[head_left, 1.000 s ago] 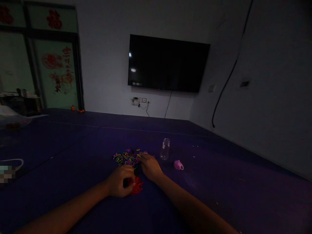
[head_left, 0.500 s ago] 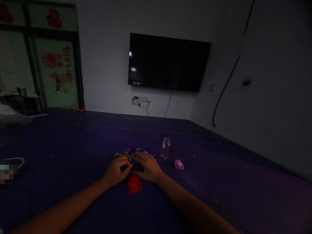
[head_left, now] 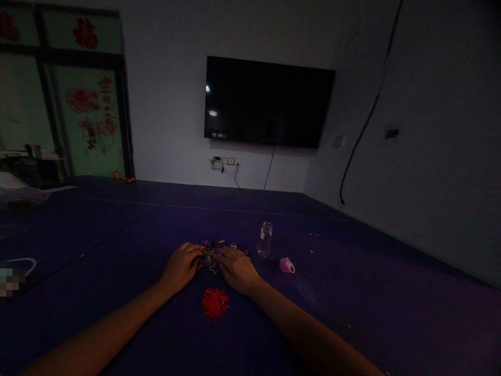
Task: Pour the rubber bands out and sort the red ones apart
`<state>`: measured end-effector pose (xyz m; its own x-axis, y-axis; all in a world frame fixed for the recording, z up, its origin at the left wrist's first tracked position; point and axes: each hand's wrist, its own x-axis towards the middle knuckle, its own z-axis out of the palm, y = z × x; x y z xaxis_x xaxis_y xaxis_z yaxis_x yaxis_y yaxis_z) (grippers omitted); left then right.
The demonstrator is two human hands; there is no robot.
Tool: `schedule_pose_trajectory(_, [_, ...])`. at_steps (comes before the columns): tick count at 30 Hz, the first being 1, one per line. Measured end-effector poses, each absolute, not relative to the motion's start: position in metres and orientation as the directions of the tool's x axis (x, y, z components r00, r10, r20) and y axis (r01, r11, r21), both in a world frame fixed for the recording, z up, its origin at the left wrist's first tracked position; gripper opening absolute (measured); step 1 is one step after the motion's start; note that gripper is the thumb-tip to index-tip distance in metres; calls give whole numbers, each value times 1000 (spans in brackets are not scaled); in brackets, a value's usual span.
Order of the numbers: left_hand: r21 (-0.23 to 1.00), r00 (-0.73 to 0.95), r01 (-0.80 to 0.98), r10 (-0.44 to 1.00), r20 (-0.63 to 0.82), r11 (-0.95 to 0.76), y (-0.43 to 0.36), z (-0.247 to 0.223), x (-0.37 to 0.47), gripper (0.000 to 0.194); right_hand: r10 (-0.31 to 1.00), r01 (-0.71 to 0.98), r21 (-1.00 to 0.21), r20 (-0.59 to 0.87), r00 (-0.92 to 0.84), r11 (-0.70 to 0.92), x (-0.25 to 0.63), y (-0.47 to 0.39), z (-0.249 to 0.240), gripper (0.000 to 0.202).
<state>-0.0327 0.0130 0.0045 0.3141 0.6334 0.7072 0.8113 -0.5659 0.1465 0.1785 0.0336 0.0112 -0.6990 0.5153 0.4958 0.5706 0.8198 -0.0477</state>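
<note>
A pile of small multicoloured loops (head_left: 209, 259), which look like paper clips or bands, lies on the dark blue-purple surface between my hands. My left hand (head_left: 181, 266) rests at its left edge, open, fingers curved against the loops and the thumb apart. From the right, my right hand (head_left: 238, 269) lies open with its fingers stretched over the pile's edge. Part of the pile is hidden under the fingers. Closer to me sits a separate heap of thin red pieces (head_left: 215, 304), touched by neither hand. I cannot make out any single piece held in the fingers.
A clear bottle (head_left: 265, 240) stands uncapped right of the pile. Beside it lies a pink lid with a loop (head_left: 286, 265). At far left are a plastic bag (head_left: 18, 190) and a white cord (head_left: 29, 261). A television (head_left: 268, 102) hangs on the wall ahead.
My left hand has shifted left and slightly away from the red heap, its thumb drawing back from the pile's middle. The pile looks more gathered. My right hand has moved little.
</note>
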Motion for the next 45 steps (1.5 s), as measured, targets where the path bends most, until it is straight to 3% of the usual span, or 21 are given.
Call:
schedule_pose_trajectory(6, [81,372,838,674,638,-540,18,-7,-35,38,458,510,8,429,-779,860,178,32,15,39])
schedule_pose_trajectory(15, [95,387,839,711,587,-536,22,-9,-38,41,455,496,13,379,-806,868,178,36,11,42])
schedule_pose_trajectory(24, [92,352,848,685,638,-522,14,0,-32,35,632,686,-4,392,-668,728,179,37,13,31])
schedule_pose_trajectory(35, [208,210,864,704,679,-459,17,2,-35,31,772,816,-37,351,-530,577,179,34,18,32])
schedule_pose_trajectory(45, [275,175,792,634,753,-545,14,3,-35,21,602,641,-35,385,-700,767,180,39,11,41])
